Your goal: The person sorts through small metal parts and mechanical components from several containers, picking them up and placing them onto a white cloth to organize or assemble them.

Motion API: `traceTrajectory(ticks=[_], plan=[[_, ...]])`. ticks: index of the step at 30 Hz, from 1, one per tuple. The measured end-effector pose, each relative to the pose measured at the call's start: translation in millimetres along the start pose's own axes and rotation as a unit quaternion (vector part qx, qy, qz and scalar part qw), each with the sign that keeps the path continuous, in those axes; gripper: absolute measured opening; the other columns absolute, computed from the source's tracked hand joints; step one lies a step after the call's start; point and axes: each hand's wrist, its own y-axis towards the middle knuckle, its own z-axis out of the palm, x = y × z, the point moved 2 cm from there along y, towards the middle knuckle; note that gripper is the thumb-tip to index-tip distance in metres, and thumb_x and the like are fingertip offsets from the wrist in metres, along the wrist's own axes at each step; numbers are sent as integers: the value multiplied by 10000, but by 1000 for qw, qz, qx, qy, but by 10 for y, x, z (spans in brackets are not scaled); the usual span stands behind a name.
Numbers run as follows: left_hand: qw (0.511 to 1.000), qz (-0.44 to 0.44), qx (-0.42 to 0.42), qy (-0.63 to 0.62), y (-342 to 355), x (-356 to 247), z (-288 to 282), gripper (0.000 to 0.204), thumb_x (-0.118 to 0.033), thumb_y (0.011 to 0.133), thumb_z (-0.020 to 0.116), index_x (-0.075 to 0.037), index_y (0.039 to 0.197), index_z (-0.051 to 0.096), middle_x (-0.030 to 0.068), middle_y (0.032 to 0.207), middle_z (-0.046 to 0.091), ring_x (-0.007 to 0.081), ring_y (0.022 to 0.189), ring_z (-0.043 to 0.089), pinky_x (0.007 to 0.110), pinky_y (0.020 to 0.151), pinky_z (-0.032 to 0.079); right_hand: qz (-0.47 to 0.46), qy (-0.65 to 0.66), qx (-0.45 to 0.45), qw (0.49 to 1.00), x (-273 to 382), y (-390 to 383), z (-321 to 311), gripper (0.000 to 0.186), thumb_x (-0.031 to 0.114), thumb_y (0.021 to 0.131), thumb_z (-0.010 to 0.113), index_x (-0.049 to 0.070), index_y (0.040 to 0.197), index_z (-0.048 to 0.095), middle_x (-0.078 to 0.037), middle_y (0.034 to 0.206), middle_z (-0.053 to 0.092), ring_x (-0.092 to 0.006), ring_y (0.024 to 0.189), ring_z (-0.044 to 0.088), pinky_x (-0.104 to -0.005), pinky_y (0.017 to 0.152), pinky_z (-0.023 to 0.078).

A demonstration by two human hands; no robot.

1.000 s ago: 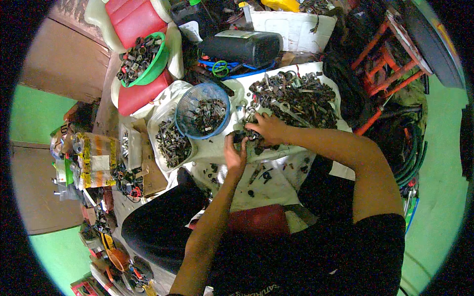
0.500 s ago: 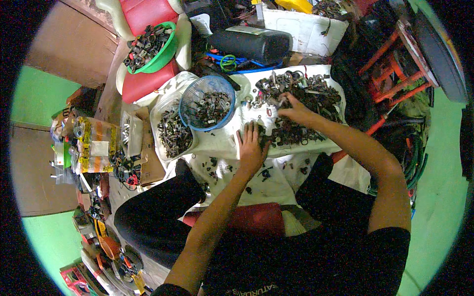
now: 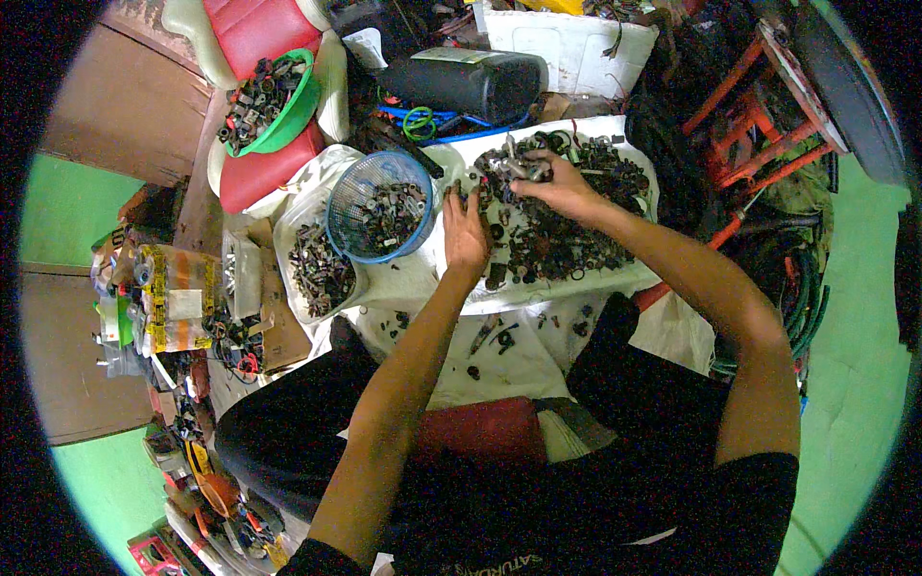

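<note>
A large pile of small dark metal and plastic parts (image 3: 567,235) covers the white-covered work surface in front of me. My right hand (image 3: 559,187) is closed around several silvery metal parts (image 3: 519,163) at the pile's far left side. My left hand (image 3: 465,232) lies at the pile's left edge, its fingers stretched out and pointing away from me; no held thing shows in it. Just left of that hand stands a blue mesh basket (image 3: 333,223) partly filled with small metal parts. Left of the basket, a white tray (image 3: 286,223) holds more metal parts.
A green basin (image 3: 300,113) of dark parts rests on a red-and-cream seat (image 3: 257,175). Behind the work surface are a black canister (image 3: 466,82) and a white foam box (image 3: 571,48). An orange-red stool frame (image 3: 768,115) stands at right. Loose parts lie on cloth between my knees.
My right hand has closed around silvery parts and moved slightly left and farther away. My left hand has shifted up along the pile's left edge. The whole view has shifted a little.
</note>
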Motion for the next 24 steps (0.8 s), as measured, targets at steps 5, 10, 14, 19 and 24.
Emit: traceTrajectory(ticks=[5,10,14,19,24], plan=[[993,-62,98,-15,104,281,350,584,-79,732,636,0,1269,420,234,1287,410,421,1171,395,437,997,365,1,-118,-5,993,423,-240,15,606,430,650,775,62,1088,576,-151,954,645,-266,880,620,-365,812,480],[984,-11,131,-117,58,183,382,483,-145,736,650,-10,1175,501,210,1153,501,388,1030,478,432,912,406,17,-80,-45,996,338,-124,-93,667,463,685,750,24,1148,554,-166,1048,616,-248,986,579,-344,884,434],[984,-43,123,-124,3,-2,257,558,-193,701,713,-13,1183,498,193,1214,490,336,1100,446,446,921,374,38,-12,-130,991,258,-72,-194,705,491,688,727,-33,1128,557,-187,1058,618,-275,995,583,-351,892,434],[999,-21,36,-13,140,-211,151,591,-257,694,728,-38,1193,499,164,1184,529,316,1111,438,471,926,305,124,112,-162,973,56,3,-290,719,464,721,696,-64,1177,523,-191,1128,585,-263,1043,552,-351,926,408],[997,-28,52,58,198,-231,220,558,-237,696,718,-63,1181,504,133,1157,555,309,1120,448,498,924,300,138,198,-166,956,117,-64,-203,610,390,772,673,-46,1173,529,-149,1115,591,-230,991,567,-345,917,417]])
